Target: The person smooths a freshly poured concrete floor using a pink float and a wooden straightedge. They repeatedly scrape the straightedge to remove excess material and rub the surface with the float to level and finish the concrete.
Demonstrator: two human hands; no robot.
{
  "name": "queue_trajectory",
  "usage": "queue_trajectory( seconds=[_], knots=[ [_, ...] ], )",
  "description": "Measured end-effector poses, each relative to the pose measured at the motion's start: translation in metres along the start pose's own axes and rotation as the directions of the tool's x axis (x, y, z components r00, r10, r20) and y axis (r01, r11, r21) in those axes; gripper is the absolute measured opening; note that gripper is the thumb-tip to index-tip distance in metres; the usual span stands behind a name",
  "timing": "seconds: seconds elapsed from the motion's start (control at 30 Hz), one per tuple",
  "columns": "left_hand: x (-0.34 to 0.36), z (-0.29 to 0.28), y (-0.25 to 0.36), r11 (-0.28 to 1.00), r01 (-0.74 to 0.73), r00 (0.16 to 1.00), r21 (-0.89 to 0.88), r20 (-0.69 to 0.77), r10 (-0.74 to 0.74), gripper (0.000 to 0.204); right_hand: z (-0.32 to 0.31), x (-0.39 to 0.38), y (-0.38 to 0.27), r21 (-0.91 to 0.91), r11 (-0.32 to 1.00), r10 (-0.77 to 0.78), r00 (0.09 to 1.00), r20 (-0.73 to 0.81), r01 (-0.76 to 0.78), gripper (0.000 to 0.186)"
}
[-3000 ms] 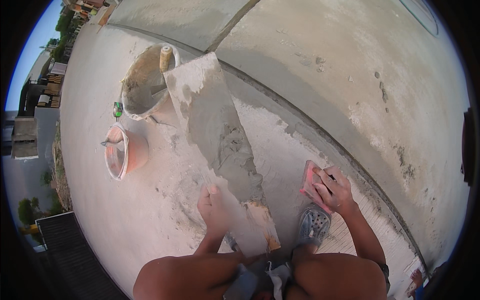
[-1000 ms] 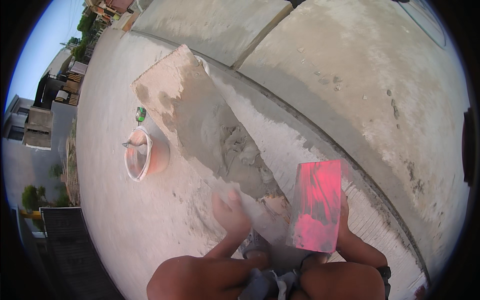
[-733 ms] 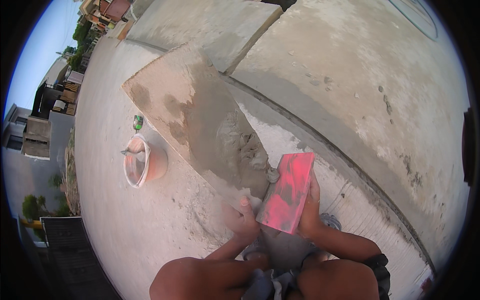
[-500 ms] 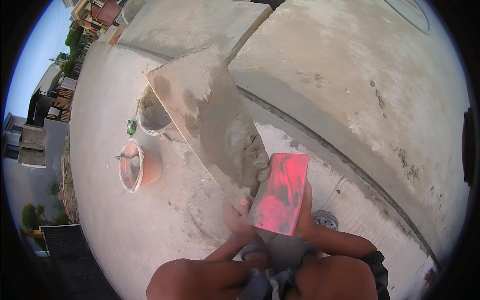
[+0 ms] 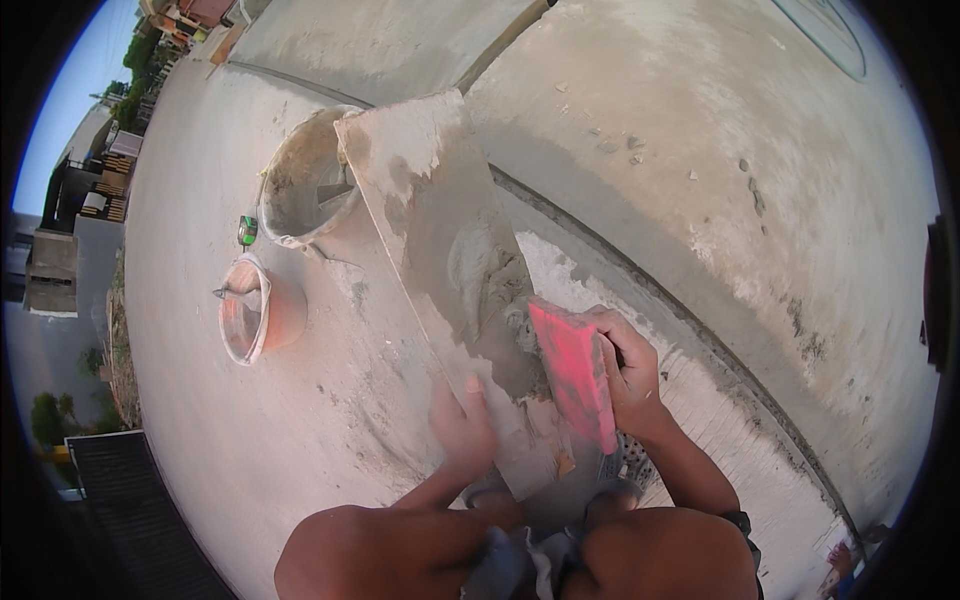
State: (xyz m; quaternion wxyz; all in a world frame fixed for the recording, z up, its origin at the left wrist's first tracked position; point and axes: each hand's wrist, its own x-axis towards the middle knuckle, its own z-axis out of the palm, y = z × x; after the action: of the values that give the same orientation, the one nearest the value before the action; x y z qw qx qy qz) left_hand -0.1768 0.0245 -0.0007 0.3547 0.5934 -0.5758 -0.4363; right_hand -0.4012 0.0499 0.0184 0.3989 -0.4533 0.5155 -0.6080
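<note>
My left hand [image 5: 466,428] grips the lower left edge of a long, mortar-smeared board [image 5: 408,235], its thumb lying on the top face. The board slants away from me toward the far left. A mound of wet grey mortar [image 5: 488,285] rests on its middle and lower right part. My right hand [image 5: 634,372] is closed around the back of a pink hand float [image 5: 572,362], whose grey-smeared face is turned toward the mortar. The float's left edge is at the right side of the mound; whether it presses in, I cannot tell. Its handle is mostly hidden by my fingers.
A large mortar-crusted bucket [image 5: 290,180] stands beyond the board's left edge. Nearer is a smaller orange bucket [image 5: 285,315] with a tool inside. A green tape measure [image 5: 247,230] lies beside them. A low concrete ledge [image 5: 640,280] runs diagonally along the right.
The float has tilted from showing its broad face to a steeper angle, with my right hand now visible behind it. The board's far end has shifted right, uncovering more of the large bucket.
</note>
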Motion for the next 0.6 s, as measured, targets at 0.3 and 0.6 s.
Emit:
queue_trajectory(
  seconds=[0.3, 0.6],
  knots=[
    [0.015, 0.002, 0.031, 0.997, 0.061, 0.973, -0.050, 0.226, -0.048, 0.025, -0.049, 0.075, -0.020, -0.204, 0.880, -0.221, 0.749, 0.624, 0.429, 0.032],
    [0.010, 0.006, 0.033, 0.976, 0.209, 0.969, -0.066, 0.147, -0.197, 0.029, -0.073, 0.082, -0.025, -0.258, 0.966, 0.230, 0.414, 0.881, 0.012, 0.027]
  ],
)
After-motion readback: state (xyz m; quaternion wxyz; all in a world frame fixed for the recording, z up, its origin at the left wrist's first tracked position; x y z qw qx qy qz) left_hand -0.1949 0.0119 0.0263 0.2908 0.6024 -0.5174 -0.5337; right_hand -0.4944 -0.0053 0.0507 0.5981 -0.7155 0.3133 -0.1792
